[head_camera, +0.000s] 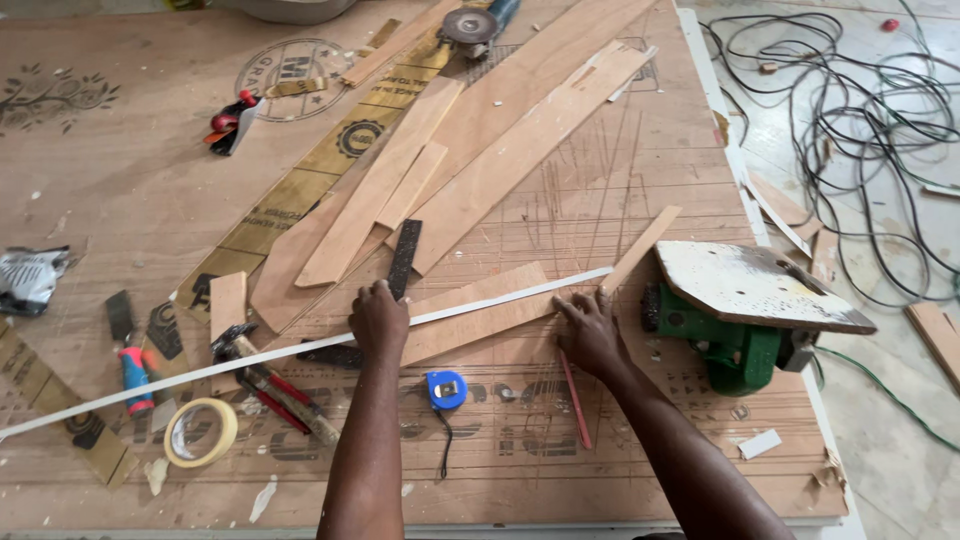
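We pin a long white strip (300, 350) across a wood offcut (480, 315) on the surface (620, 180); no mark or cut shows yet.
Left hand (379, 320) is a closed fist pressing the strip; right hand (588, 330) lies flat, fingers spread, at the strip's end beside a red pencil (575, 400).

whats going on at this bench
A person leans over a plywood bench strewn with offcuts. The left hand presses on a long white strip that runs slantwise across a wood piece, beside a dark file. The right hand lies flat on the wood near the strip's far end. A green saw lies upturned to the right. A blue tape measure, a red pencil and a tape roll lie nearby.
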